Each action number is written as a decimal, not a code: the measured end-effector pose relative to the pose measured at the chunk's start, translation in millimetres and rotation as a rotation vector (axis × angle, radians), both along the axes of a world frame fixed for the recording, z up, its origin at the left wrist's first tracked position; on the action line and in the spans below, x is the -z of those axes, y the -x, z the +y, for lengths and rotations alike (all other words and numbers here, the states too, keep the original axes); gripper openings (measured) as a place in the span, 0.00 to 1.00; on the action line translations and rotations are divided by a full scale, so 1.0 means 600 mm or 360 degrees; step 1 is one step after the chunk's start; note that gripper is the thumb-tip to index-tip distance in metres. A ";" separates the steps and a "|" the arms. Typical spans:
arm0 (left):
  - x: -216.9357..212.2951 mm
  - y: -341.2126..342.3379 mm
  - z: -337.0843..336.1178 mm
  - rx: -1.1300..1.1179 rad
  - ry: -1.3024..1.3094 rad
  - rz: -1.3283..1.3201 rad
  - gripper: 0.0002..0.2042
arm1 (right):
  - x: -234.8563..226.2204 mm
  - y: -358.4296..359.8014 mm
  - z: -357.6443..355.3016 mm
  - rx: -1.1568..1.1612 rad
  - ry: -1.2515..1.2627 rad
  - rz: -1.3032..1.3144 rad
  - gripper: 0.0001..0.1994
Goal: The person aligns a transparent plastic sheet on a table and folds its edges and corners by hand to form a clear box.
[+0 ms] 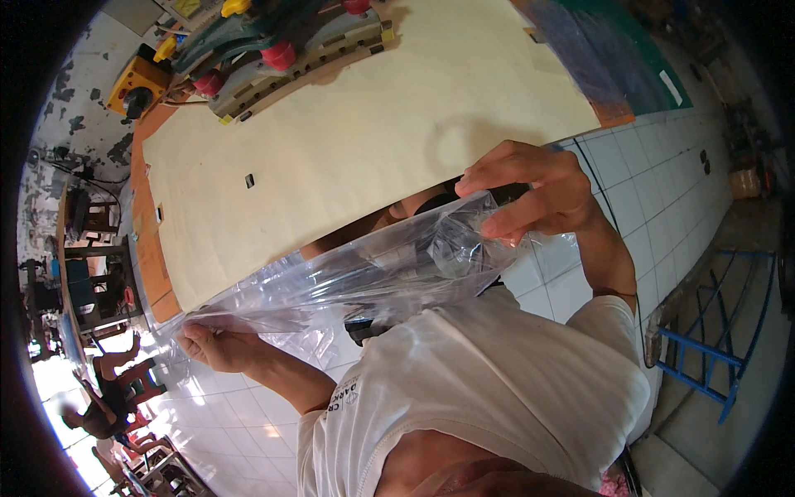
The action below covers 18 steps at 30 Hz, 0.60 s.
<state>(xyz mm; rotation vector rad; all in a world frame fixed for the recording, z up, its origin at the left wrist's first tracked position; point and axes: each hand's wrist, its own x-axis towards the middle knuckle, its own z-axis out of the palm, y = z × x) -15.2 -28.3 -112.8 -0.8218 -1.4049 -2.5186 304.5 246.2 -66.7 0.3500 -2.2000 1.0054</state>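
Note:
A clear plastic sheet (356,277), thin and wrinkled, stretches in front of my body along the near edge of the table. At its left end, my left hand (211,346) pinches the film by the table's near left corner. My right hand (542,195) is at the other end, beside the table's near right edge. Its thumb and forefinger stand apart with bunched film between and beneath them, and the other fingers are partly hidden. Loose folds of film hang below the left part of the stretched edge.
The table carries a cream-coloured cover (348,157) with a small black piece (249,180) on it. A machine bar with red knobs (278,55) spans the far side, near a yellow control box (138,86). A blue metal rack (704,348) stands right. Another person (103,410) sits far left.

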 end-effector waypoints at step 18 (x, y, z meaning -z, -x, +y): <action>-0.006 -0.020 0.019 0.0229 0.0074 0.0115 0.15 | 0.038 0.031 -0.041 -0.0018 0.0845 -0.0048 0.34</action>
